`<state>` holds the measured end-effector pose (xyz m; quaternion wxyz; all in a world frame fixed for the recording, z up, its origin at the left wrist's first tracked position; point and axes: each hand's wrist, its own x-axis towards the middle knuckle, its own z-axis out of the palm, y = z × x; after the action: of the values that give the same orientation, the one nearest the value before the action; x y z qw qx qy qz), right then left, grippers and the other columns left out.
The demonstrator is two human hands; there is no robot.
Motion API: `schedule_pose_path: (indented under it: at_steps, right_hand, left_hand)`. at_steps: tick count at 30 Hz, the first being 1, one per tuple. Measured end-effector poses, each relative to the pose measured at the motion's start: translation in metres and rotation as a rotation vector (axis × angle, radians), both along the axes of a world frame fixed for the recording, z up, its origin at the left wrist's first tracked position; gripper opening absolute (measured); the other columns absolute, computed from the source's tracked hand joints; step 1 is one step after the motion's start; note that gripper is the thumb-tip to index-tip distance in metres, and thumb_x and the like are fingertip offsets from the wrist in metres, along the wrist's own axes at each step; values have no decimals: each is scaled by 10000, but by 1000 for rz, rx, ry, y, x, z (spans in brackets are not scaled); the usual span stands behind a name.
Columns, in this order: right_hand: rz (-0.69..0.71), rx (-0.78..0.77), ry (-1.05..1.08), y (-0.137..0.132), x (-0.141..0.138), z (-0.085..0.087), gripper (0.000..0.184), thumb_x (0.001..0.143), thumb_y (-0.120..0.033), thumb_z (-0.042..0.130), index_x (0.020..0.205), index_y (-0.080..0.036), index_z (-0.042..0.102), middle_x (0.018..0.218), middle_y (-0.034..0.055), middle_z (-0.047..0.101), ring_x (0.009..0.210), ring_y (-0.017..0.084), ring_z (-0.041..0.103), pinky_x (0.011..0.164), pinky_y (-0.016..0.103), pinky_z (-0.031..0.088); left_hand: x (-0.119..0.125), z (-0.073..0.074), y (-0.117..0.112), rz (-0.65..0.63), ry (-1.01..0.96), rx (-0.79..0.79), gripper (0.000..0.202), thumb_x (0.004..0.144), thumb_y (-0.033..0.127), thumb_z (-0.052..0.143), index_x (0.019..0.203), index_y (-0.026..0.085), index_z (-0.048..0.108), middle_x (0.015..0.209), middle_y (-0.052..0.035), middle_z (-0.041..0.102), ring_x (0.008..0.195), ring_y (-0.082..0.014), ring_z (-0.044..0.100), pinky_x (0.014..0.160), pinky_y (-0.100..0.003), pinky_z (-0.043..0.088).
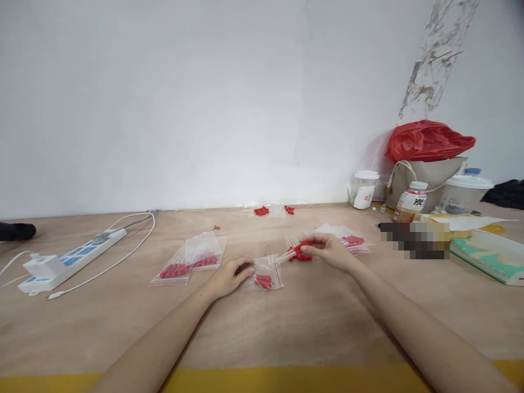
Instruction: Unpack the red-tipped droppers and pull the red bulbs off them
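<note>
My left hand (229, 275) rests on the table with its fingers curled on the edge of a small clear zip bag (266, 273) that holds a few red capsule-like pieces. My right hand (327, 250) is closed in a pinch on a bunch of red pieces with thin white stems (297, 252), held just above the table to the right of that bag. Two filled clear bags (192, 261) lie to the left of my left hand. Behind my right hand lies a pile of more bags with red pieces (347, 240).
A white power strip (69, 262) with cables lies at the left. Loose red pieces in bags (270, 210) sit near the wall. At the right stand a lidded cup (364, 189), a bottle (410, 202), a bag with red plastic (428, 158) and a green-white box (489, 254).
</note>
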<state>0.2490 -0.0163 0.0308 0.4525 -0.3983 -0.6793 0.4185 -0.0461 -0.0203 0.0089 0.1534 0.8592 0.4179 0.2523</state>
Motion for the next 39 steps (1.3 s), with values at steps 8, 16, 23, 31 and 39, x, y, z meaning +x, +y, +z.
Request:
schedule_pose_path:
  at_steps: [8, 16, 23, 31, 39]
  right_hand:
    - [-451, 237, 60, 20, 22, -13, 341, 643, -414, 636, 856, -149, 613, 856, 89, 658, 702, 172, 615, 576, 276, 505]
    - [-457, 522, -338, 15, 7, -34, 208, 751, -280, 530, 892, -191, 654, 884, 67, 628, 803, 176, 583, 699, 316, 493]
    - [-394, 556, -455, 14, -6, -39, 195, 764, -292, 528, 887, -227, 666, 893, 61, 599, 807, 177, 571, 742, 328, 473]
    - [-393, 518, -406, 11, -10, -33, 226, 763, -363, 536, 885, -229, 671, 874, 69, 587, 784, 180, 561, 673, 305, 475]
    - [-374, 484, -485, 11, -7, -34, 291, 809, -358, 463, 975, -186, 629, 848, 62, 613, 733, 166, 555, 683, 301, 438]
  left_hand:
    - [-3, 4, 2, -34, 29, 43, 300, 850, 363, 403, 1053, 229, 579, 1081, -26, 605, 1004, -171, 539, 878, -304, 412]
    - [6, 1, -6, -54, -3, 133, 282, 850, 347, 417, 1025, 220, 598, 1090, -37, 595, 1069, -170, 499, 928, -324, 384]
    - [8, -6, -6, -54, 21, 123, 284, 858, 331, 403, 1062, 237, 578, 1128, -37, 574, 1098, -172, 475, 952, -354, 368]
    - [8, -3, -7, -61, 28, 117, 287, 861, 337, 396, 1062, 245, 579, 1131, -39, 572, 1073, -173, 496, 940, -346, 379]
    - [7, -2, -7, -68, 31, 115, 298, 860, 350, 396, 1063, 233, 580, 1123, -37, 580, 1057, -164, 510, 925, -324, 392]
